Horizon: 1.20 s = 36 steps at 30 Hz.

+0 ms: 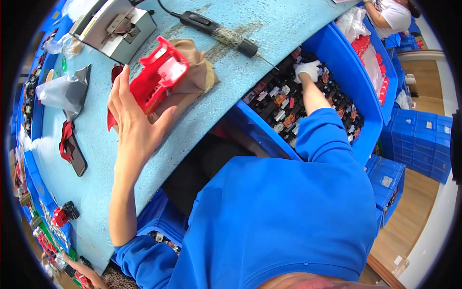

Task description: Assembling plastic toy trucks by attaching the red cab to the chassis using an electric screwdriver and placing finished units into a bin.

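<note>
My bare left hand (132, 113) is over the table (108, 192), its fingers stretched and thumb spread wide. Between thumb and fingers lies the near end of a red plastic shell (147, 89), propped on a crumpled brown cloth (195, 60); whether the hand touches it I cannot tell. Off to the right, my right hand (308, 71), in a white glove, reaches into a deep blue bin (332, 45). Many small black parts (284, 108) with coloured bits fill that bin. Among them the right fingers are hidden, so their grip does not show.
A corded electric screwdriver (204, 26) lies at the far edge, beside a grey metal fixture (120, 36). Leftward are a plastic bag (67, 91), a phone (77, 156) and a red-and-black part (61, 216). Stacked blue crates (418, 137) stand right; another person (390, 14) is at far right.
</note>
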### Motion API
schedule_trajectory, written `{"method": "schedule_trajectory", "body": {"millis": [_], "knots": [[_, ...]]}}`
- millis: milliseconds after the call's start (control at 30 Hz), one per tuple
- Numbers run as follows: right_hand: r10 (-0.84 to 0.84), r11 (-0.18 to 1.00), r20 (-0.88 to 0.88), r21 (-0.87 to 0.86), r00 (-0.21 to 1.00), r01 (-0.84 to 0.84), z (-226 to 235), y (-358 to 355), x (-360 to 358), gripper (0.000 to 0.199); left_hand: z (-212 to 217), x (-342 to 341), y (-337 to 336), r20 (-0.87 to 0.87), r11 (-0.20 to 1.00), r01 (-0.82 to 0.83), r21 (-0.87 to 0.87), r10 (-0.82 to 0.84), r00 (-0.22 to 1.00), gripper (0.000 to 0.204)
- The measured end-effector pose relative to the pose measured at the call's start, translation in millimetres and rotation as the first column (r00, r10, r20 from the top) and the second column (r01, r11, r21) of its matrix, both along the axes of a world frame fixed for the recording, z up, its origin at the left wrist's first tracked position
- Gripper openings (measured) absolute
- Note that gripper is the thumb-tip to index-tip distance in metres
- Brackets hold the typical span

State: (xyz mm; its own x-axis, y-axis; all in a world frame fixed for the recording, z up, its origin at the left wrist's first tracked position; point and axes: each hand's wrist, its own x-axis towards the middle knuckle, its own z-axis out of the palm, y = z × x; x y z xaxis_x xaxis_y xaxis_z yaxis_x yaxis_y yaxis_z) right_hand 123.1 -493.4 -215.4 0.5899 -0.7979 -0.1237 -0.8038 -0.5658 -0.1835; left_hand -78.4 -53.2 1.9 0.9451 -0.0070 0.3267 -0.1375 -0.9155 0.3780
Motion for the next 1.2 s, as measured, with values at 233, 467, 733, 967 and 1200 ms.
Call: {"method": "schedule_trajectory", "body": {"millis": [233, 467, 733, 967, 1200], "knots": [[-0.014, 0.962, 0.087, 0.272, 0.996, -0.01, 14.0, -85.4, 8.2, 0.068, 12.9, -22.2, 22.0, 0.159, 0.993, -0.099, -0.06, 0.108, 0.981, 0.079], [-0.219, 0.056, 0.418, 0.908, 0.882, -0.416, 174.6, -57.2, -94.7, 0.041, 5.3, -21.1, -2.4, 0.254, 0.98, 0.165, -0.113, -0.132, 0.958, 0.053], [-0.089, -0.801, 0.456, 0.495, 0.885, -0.335, 255.5, 113.7, -156.6, 0.052, 18.5, 12.0, -113.5, 0.199, 0.714, 0.584, -0.386, -0.554, 0.809, 0.031], [-0.26, -0.713, 0.453, 0.505, 0.853, -0.486, 214.7, 183.6, -163.9, 0.054, 50.2, -5.3, 11.1, -0.054, 0.963, 0.266, 0.036, -0.263, 0.963, 0.007], [-0.085, -0.753, 0.426, 0.564, 0.901, -0.339, 144.0, 224.0, -178.1, 0.062, 61.4, -10.0, 56.9, 0.091, 0.867, -0.079, 0.493, 0.039, 0.995, 0.008]]}}
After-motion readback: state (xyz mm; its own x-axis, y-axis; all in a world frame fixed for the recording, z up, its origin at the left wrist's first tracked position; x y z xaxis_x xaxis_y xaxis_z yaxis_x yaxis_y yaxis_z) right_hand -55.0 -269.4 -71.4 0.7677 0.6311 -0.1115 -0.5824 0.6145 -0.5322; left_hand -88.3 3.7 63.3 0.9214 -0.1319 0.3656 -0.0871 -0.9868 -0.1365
